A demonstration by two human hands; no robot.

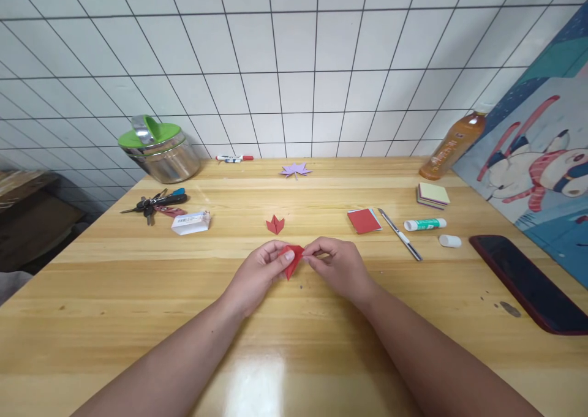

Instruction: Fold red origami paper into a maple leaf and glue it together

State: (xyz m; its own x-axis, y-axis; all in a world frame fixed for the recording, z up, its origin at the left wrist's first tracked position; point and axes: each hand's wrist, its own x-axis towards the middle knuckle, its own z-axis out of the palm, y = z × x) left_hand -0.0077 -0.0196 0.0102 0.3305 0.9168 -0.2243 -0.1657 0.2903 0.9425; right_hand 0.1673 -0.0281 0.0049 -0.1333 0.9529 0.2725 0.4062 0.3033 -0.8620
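Observation:
Between my two hands is a piece of folded red paper [293,264], its lower end tapering to a point. My left hand [263,271] grips its left side, thumb lying across the front. At its right corner, my right hand [337,264] pinches the paper between thumb and forefinger. Just beyond my left hand lies another folded red piece [275,225] with pointed tips. A stack of square paper [364,220] with a red sheet on top lies past my right hand, beside a utility knife [400,234].
A glue stick [425,224], its white cap [450,241], a notepad [432,195] and a phone [528,282] lie to the right, near a bottle [454,144]. Keys [151,206], a small white box [191,223] and a green-lidded pot [160,150] are left. A purple paper leaf [296,171] lies by the wall.

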